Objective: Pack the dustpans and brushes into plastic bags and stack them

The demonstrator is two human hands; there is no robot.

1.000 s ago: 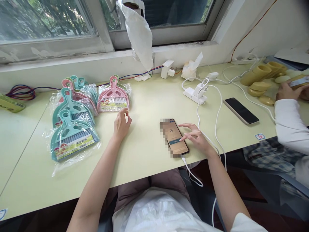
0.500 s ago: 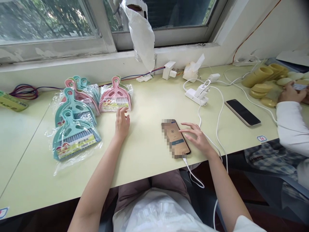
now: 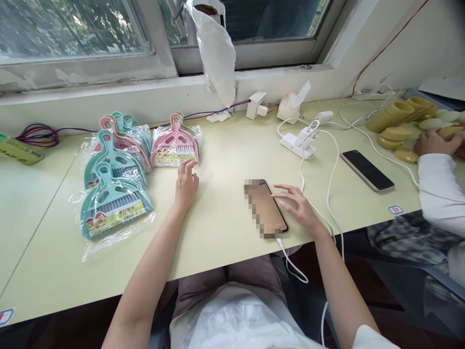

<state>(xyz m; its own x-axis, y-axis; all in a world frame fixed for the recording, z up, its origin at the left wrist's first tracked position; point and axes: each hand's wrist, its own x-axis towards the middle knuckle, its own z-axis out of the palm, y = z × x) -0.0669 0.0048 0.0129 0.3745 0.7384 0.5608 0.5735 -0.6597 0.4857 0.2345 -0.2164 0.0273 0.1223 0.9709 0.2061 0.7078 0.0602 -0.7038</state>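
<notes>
A phone (image 3: 268, 208) lies face up on the pale table, its screen lit brown and partly pixelated, with a white cable (image 3: 282, 245) plugged into its lower end. Over its right edge hovers my right hand (image 3: 300, 208), fingers stretched apart and holding nothing. My left hand (image 3: 186, 186) rests on the table with loosely curled fingers and nothing visible in it. Just beyond its fingertips is a bagged pink dustpan and brush set (image 3: 175, 145). Left of that hand, several bagged sets lie overlapping, the nearest a teal dustpan and brush set (image 3: 115, 206).
A white power strip (image 3: 296, 145) with plugs and trailing cables sits behind the phone. Another phone (image 3: 366, 169), dark-screened, lies to the right. Beyond it are yellow rolls (image 3: 390, 116) and another person's hand (image 3: 436, 143). A coiled cable (image 3: 38, 136) and green box (image 3: 18, 150) are at left.
The phone screen's text and button have disappeared, leaving a plain brown screen. My hands stay almost where they were. The other person's hand has shifted onto a yellow item.
</notes>
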